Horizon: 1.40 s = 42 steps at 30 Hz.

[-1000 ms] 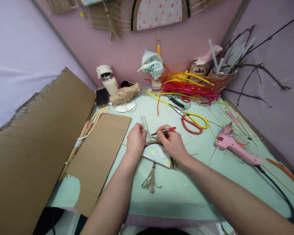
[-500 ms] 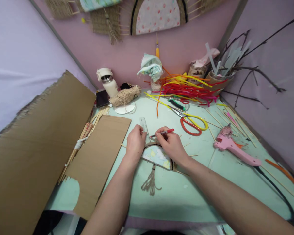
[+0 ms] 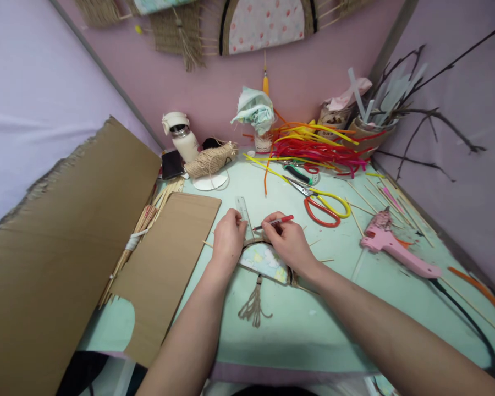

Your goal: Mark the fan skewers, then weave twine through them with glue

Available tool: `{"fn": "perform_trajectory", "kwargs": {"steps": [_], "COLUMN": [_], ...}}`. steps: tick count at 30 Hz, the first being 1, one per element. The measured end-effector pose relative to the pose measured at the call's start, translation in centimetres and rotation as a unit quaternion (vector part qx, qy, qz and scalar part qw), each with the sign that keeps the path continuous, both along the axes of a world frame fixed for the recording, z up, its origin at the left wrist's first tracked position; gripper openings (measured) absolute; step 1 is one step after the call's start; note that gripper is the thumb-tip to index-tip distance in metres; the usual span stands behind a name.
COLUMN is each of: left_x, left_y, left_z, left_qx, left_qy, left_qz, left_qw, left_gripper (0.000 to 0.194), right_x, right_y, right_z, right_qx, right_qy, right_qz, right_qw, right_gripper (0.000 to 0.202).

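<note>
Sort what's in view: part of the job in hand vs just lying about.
In the job:
Red-ended pen, held in the right hand
Ruler, at the left hand
Half-round floral piece with its tassel, by both hands

Lying about now (some may serve later):
Scissors
Pink glue gun
Twine
Cream bottle

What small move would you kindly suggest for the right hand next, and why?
Perhaps mark the thin pale wooden stick with the slim red-ended pen: the right hand holds it close by, and the left hand is at the clear ruler alongside.
</note>
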<state>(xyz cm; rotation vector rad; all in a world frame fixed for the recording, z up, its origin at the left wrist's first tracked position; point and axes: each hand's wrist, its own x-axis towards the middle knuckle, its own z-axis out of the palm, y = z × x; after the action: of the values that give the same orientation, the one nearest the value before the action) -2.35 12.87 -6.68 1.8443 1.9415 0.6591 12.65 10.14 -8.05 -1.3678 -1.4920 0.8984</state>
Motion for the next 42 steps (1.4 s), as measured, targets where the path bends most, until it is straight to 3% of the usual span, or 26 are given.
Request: {"fn": "perform_trajectory", "kwargs": {"steps": [42], "left_x": [-0.09], "left_y": [0.04], "left_z": [-0.17], "left_qx": [0.001], "left_qy": [0.012], "left_qz": [-0.004], "left_qw": [1.000], "left_gripper": [0.003], "right_x": [0.09], "right_y": [-0.13], "right_z": [0.17], "right_qx": [-0.008], "right_qy": [-0.006], "right_qz": [-0.001], "right_qw": [1.000], "right_gripper": [0.020]}}
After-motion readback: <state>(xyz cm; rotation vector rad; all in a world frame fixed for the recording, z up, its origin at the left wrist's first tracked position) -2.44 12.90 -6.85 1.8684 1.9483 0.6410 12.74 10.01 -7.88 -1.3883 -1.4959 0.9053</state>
